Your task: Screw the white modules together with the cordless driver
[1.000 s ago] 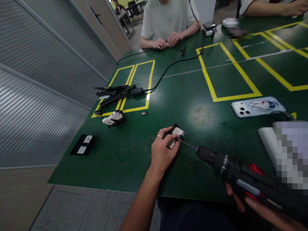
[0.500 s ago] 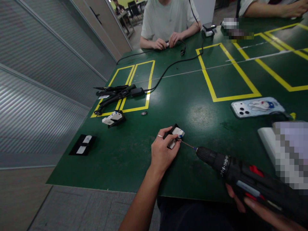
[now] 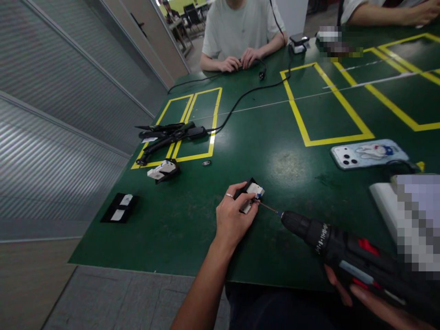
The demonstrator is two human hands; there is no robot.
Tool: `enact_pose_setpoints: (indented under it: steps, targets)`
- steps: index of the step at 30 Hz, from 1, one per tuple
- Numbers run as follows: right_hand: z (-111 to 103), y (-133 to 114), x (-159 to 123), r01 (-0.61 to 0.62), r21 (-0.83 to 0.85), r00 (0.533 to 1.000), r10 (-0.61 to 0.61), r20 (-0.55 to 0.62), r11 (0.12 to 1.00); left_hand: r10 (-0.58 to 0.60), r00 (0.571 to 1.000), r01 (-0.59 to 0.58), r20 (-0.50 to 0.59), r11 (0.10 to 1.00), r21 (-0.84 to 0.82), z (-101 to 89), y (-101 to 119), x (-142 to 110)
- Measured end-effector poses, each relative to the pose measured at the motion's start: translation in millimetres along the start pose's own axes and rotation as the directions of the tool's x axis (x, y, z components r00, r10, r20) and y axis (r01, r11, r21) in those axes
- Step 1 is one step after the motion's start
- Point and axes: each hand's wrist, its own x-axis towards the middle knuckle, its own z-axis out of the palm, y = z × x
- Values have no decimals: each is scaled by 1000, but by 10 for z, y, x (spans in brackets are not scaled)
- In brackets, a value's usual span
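Note:
My left hand grips a small white-and-black part with blue bits, pressing it against the green table top. Its fingers cover much of the part. My right hand is wrapped around the grip of a black and red cordless drill, at the lower right. From the chuck a long thin bit reaches left to the part, right beside my left thumb and index finger. Whether the tip sits in a screw is hidden by the fingers.
A similar white-and-black part and a black flat piece with white patches lie left. Black cabled tools rest behind, near a small metal piece. A phone lies right. Across the table sits a co-worker.
My hands, the drill and the part hold almost the same place. The whole view has shifted very slightly. The co-worker's hands across the table have moved a little.

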Motion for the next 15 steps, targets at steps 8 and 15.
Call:
enact_pose_setpoints:
  steps: [8, 15]
  targets:
    - [-172, 287, 10, 14, 24, 975, -19, 220, 1000, 11, 1000, -11, -14, 1000, 6, 16, -21, -1]
    - [10, 204, -64, -25, 14, 1000, 24, 11, 1000, 12, 1000, -12, -21, 1000, 3, 4, -5, 4]
